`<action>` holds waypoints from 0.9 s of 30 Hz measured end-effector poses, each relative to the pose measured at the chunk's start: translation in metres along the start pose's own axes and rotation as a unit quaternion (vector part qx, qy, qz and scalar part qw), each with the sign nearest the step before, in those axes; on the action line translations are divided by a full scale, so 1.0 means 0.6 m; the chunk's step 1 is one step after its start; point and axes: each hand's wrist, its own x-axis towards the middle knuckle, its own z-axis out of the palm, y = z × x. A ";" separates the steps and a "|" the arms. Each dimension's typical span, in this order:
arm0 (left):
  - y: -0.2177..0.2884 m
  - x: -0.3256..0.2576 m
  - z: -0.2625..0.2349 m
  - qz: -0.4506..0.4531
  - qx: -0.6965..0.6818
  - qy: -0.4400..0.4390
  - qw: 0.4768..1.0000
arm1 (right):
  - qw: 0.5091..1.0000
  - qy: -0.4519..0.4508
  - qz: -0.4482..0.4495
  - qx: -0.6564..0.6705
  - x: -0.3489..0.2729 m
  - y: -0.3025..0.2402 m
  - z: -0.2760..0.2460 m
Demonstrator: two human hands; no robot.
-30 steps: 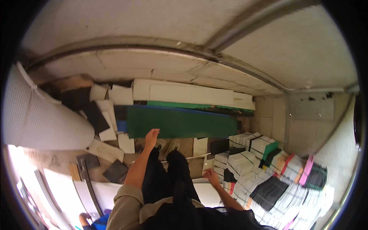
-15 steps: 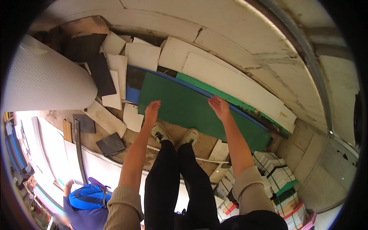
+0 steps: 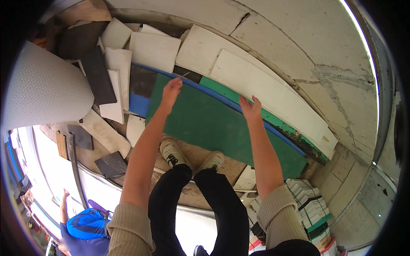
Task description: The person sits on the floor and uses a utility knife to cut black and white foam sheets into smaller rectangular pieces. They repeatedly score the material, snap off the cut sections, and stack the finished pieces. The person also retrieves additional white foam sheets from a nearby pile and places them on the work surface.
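Note:
My left hand (image 3: 171,93) is over the upper left part of a long dark green sheet (image 3: 196,111), its fingers loosely bent near the blue strip (image 3: 213,94) along the sheet's far edge. Nothing shows in its grasp. A small thin grey piece (image 3: 185,74) lies just past the fingertips. My right hand (image 3: 251,109) hovers open over the blue strip, thumb and fingers apart, beside a brighter green strip (image 3: 273,118). Beyond it leans a long white board (image 3: 269,96). I cannot tell whether either hand touches the sheet.
A large white textured roll (image 3: 51,87) takes up the left. White and black offcuts lie beside it, including a black slab (image 3: 99,77). Strapped stacks of white pieces (image 3: 305,196) stand at lower right. A person (image 3: 85,228) in blue is at lower left. A cracked block wall rises behind.
Both hands have reached farther away, the left from the sheet's near part to its far edge, the right to the blue strip. My view has shifted slightly; the sheet lies still.

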 end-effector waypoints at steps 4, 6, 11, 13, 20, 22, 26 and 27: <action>0.026 0.023 0.011 0.008 0.008 -0.019 1.000 | 1.000 0.025 -0.013 0.006 0.008 -0.009 0.013; 0.046 0.028 0.014 0.013 -0.005 -0.027 1.000 | 0.997 0.070 0.008 0.019 -0.012 -0.008 0.036; 0.072 0.048 0.029 -0.019 -0.038 -0.021 0.999 | 0.993 0.116 0.024 0.013 -0.019 -0.016 0.057; 0.078 0.052 0.030 -0.021 -0.032 -0.038 0.999 | 0.987 0.155 0.031 0.001 -0.020 -0.026 0.068; 0.061 0.082 0.018 0.003 0.014 0.025 1.000 | 0.982 0.175 0.071 -0.031 -0.061 -0.077 0.132; 0.049 0.088 0.008 -0.006 -0.008 0.041 0.999 | 0.991 0.114 0.071 -0.007 -0.075 -0.091 0.154; 0.040 0.097 0.005 -0.031 -0.087 0.052 0.994 | 0.988 0.128 0.052 -0.072 -0.049 -0.085 0.148; 0.038 0.101 0.012 -0.045 -0.105 0.049 0.992 | 0.986 0.116 0.048 -0.114 -0.026 -0.086 0.118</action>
